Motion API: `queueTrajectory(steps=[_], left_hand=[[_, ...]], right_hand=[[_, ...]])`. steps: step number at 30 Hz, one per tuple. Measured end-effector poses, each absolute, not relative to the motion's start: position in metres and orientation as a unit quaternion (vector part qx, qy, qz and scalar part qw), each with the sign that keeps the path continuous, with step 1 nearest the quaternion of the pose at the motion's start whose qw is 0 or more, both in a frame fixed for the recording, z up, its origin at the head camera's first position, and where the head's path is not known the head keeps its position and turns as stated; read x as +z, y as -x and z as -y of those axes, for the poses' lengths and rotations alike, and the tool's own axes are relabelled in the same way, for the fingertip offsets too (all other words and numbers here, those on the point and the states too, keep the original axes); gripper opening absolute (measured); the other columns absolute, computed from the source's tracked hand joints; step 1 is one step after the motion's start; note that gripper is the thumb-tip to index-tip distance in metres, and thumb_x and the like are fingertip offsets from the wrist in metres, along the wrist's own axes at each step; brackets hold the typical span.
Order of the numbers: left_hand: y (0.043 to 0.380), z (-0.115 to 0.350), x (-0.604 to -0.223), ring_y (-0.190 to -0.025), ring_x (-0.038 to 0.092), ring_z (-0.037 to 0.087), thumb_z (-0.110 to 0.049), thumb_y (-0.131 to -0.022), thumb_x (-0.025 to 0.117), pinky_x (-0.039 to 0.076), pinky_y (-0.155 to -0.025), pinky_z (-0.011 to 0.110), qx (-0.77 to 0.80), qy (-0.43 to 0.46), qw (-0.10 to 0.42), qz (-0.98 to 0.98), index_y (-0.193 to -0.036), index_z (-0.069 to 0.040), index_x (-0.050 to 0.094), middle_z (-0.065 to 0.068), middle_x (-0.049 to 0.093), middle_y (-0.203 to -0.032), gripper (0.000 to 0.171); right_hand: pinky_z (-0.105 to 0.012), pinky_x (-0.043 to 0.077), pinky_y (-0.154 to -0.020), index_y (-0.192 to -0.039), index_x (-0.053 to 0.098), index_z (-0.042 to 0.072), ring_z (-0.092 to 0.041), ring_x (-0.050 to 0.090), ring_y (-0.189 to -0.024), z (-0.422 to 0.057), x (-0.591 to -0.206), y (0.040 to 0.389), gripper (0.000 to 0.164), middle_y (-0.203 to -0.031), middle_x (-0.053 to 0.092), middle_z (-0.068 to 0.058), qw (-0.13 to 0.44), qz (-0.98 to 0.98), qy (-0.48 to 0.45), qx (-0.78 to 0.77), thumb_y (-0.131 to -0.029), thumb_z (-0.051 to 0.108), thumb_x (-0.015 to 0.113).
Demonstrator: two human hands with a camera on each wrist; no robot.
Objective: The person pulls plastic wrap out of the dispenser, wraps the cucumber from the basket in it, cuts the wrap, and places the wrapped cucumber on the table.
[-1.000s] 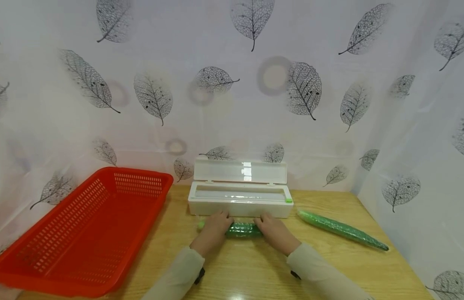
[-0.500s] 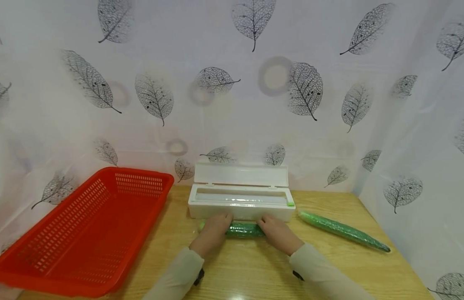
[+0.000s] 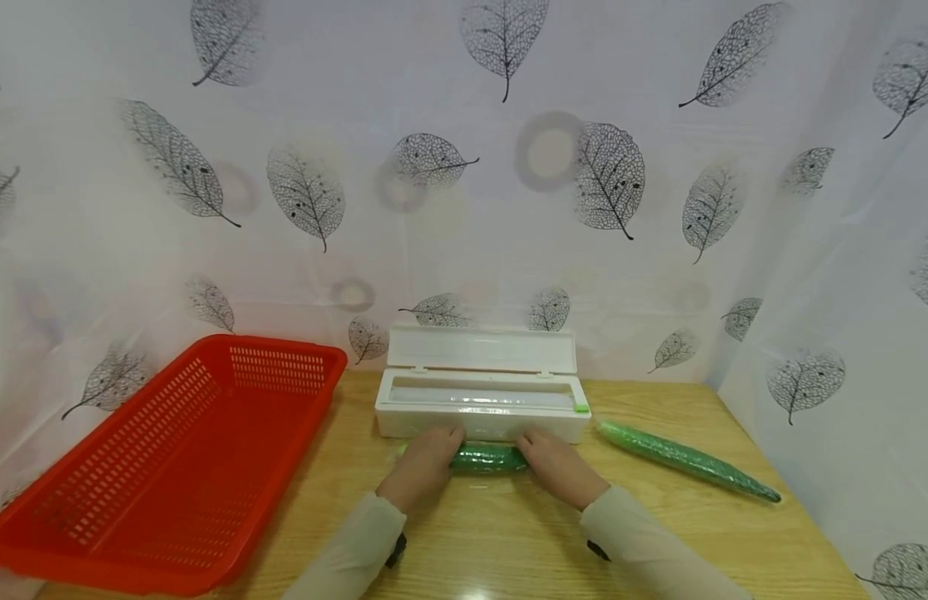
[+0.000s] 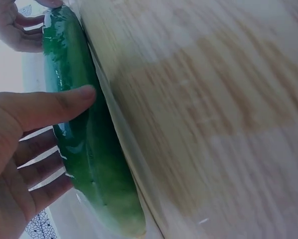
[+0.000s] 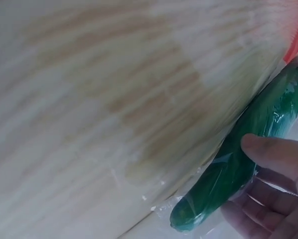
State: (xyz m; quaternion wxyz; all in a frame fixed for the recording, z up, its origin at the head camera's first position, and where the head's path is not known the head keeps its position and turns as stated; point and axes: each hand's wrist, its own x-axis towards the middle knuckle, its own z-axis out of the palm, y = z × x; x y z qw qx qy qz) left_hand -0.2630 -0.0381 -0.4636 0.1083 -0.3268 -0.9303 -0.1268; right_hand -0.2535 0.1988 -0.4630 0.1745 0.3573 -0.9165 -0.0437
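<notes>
Green, glossy under clear film: a cucumber (image 3: 488,457) lies on the wooden table (image 3: 509,542), long axis running left to right across the person's front, parallel to the front wall of the white wrap dispenser box (image 3: 482,406) and just beside it on the near side. The box lid stands open toward the patterned backdrop.

Both hands sit on the cucumber, one at each end. Left hand (image 3: 424,463) covers the left end; right hand (image 3: 555,465) covers the right end; only the middle stretch shows between them in the head view. Neither hand is nearer than the other: the cucumber lies directly ahead of both, at the fingertips.

Left wrist view: fingers fairly straight and spread on the far side of the cucumber (image 4: 89,154), thumb laid across its near flank, so a loose hold, not a tight grip. Film edge trails onto the table along the near side.

Right wrist view: the same pattern mirrored. Thumb presses the near face of the cucumber (image 5: 238,169), fingers lie beyond it, lightly bent. Crumpled film gathers at the rounded tip.

A second wrapped cucumber (image 3: 684,460) lies well apart to the right, angled toward the near right corner, touched by neither hand. A red slatted basket (image 3: 156,467) sits at far left, its short end near the box.
</notes>
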Motion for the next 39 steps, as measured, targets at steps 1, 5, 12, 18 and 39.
queueTrajectory(steps=[1,5,12,18,39], left_hand=[[0.2628,0.0383,-0.4639,-0.080,0.058,0.016,0.008,-0.071,0.067,0.052,-0.073,0.030,-0.124,0.327,0.110,0.930,-0.093,-0.008,0.057,0.002,0.062,-0.089,0.029],[0.2617,0.0383,-0.4643,-0.092,0.058,0.018,0.008,-0.072,0.067,0.052,-0.082,0.032,-0.101,0.322,0.129,0.932,-0.103,-0.009,0.061,0.003,0.061,-0.102,0.036],[0.2610,0.0386,-0.4637,-0.093,0.058,0.018,0.008,-0.072,0.068,0.052,-0.081,0.031,-0.094,0.314,0.150,0.933,-0.106,-0.013,0.064,0.003,0.061,-0.102,0.041],[0.2627,0.0401,-0.4630,-0.093,0.061,0.018,0.006,-0.074,0.067,0.052,-0.083,0.032,-0.110,0.316,0.150,0.930,-0.105,-0.011,0.065,0.004,0.065,-0.102,0.035],[0.2671,0.0460,-0.4640,-0.105,0.058,0.022,-0.008,-0.066,0.080,0.051,-0.088,0.038,-0.124,0.311,0.091,0.938,-0.113,-0.015,0.062,0.003,0.063,-0.115,0.051]], right_hand=[[-0.030,0.052,-0.067,-0.093,0.055,0.003,-0.019,0.058,-0.077,-0.1992,-0.4628,0.2532,0.026,-0.084,0.059,-0.006,0.177,0.915,-0.359,-0.043,-0.075,0.003,0.073],[-0.029,0.051,-0.066,-0.090,0.053,0.004,-0.018,0.058,-0.075,-0.2003,-0.4624,0.2533,0.024,-0.081,0.059,-0.005,0.187,0.912,-0.363,-0.048,-0.076,0.003,0.072],[-0.028,0.051,-0.072,-0.088,0.060,0.007,-0.016,0.057,-0.078,-0.1984,-0.4619,0.2553,0.016,-0.080,0.065,-0.003,0.193,0.915,-0.349,-0.069,-0.077,0.003,0.071],[-0.028,0.051,-0.072,-0.086,0.059,0.007,-0.017,0.057,-0.078,-0.1977,-0.4617,0.2572,0.020,-0.079,0.065,-0.004,0.190,0.918,-0.341,-0.065,-0.074,0.008,0.074],[-0.032,0.052,-0.072,-0.094,0.061,0.004,-0.019,0.060,-0.081,-0.1960,-0.4592,0.2585,0.029,-0.088,0.061,-0.007,0.190,0.909,-0.370,-0.013,-0.070,0.002,0.077]])
